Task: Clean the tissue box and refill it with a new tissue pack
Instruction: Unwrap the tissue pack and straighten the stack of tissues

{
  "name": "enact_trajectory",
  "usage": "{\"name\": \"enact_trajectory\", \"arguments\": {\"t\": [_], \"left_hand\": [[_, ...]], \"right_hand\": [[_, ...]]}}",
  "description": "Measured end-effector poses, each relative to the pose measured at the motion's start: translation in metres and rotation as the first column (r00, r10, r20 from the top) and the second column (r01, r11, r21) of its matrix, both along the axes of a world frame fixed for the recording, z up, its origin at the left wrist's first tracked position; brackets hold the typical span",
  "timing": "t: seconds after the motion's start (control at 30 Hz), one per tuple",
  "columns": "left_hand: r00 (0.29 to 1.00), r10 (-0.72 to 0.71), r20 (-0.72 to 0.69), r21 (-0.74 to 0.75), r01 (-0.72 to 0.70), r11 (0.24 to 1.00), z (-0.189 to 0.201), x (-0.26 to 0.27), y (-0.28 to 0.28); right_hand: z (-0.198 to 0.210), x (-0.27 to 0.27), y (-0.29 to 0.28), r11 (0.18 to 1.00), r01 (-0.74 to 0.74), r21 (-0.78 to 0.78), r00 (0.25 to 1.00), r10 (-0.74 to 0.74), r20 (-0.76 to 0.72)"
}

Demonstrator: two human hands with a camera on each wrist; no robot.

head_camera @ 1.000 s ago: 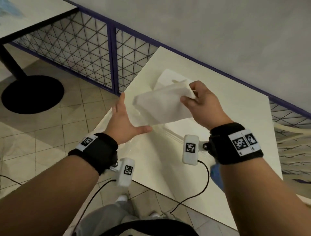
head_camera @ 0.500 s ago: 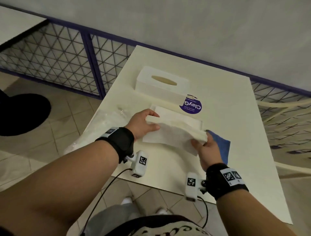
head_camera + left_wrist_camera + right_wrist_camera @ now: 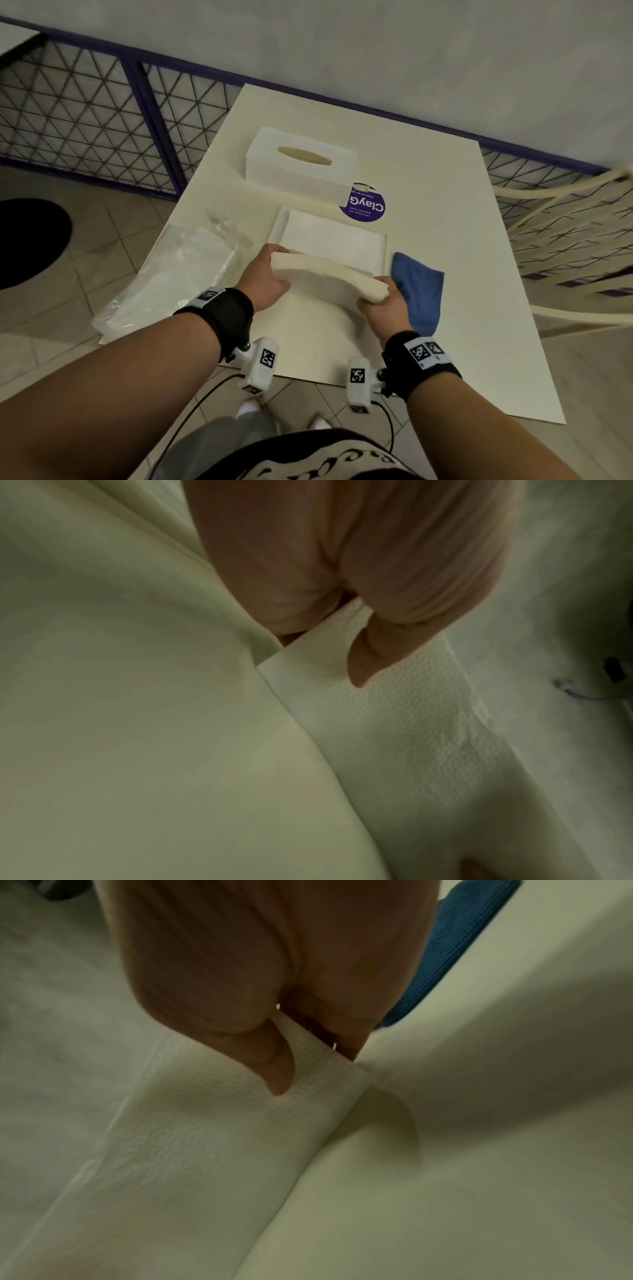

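Observation:
A white stack of tissues (image 3: 325, 274) hangs bowed between my hands just above the table. My left hand (image 3: 270, 274) grips its left end and my right hand (image 3: 378, 301) grips its right end. Both wrist views show a thumb pressed on the embossed tissues (image 3: 394, 723) (image 3: 222, 1137), with my left hand (image 3: 342, 642) and right hand (image 3: 308, 1056) pinching them. Behind the stack a second pile of tissues (image 3: 335, 236) lies in a flat white tray (image 3: 278, 226). Farther back stands the white tissue box (image 3: 301, 164) with its oval slot up.
A crumpled clear plastic wrapper (image 3: 178, 274) lies at the table's left edge. A blue cloth (image 3: 418, 291) lies right of my right hand, also in the right wrist view (image 3: 462, 934). A purple round sticker (image 3: 366, 205) is on the table (image 3: 462, 342). A mesh fence (image 3: 85, 113) runs behind.
The tissue stack came down from in front of the box to low over the table's near part. My left hand, open a second ago, now grips its left end.

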State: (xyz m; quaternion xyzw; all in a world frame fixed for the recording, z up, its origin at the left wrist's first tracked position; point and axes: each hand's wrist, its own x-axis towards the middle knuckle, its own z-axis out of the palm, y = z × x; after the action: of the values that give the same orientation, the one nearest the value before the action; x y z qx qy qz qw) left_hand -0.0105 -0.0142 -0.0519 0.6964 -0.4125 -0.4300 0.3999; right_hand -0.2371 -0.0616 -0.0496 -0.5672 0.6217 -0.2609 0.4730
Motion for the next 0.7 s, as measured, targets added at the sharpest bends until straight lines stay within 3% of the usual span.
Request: {"name": "enact_trajectory", "arguments": {"t": [0.13,0.3,0.47,0.7], "left_hand": [[0.995,-0.026,0.095,0.009,0.026,1.000,0.008,0.007,-0.015],[0.994,0.080,0.079,-0.086,-0.073,0.994,0.034,0.017,-0.064],[0.985,0.117,0.125,-0.020,-0.115,0.993,0.034,0.020,-0.099],[0.974,-0.008,0.228,0.130,-0.022,0.991,0.010,0.023,-0.105]], "right_hand": [[0.009,0.000,-0.021,0.999,0.007,-0.033,0.999,-0.008,-0.053],[0.030,0.009,-0.072,0.987,0.156,-0.035,0.987,-0.155,0.046],[0.034,0.018,-0.101,0.982,0.190,0.005,0.980,-0.189,-0.065],[0.017,0.020,-0.104,0.987,0.143,0.076,0.965,-0.122,-0.232]]}}
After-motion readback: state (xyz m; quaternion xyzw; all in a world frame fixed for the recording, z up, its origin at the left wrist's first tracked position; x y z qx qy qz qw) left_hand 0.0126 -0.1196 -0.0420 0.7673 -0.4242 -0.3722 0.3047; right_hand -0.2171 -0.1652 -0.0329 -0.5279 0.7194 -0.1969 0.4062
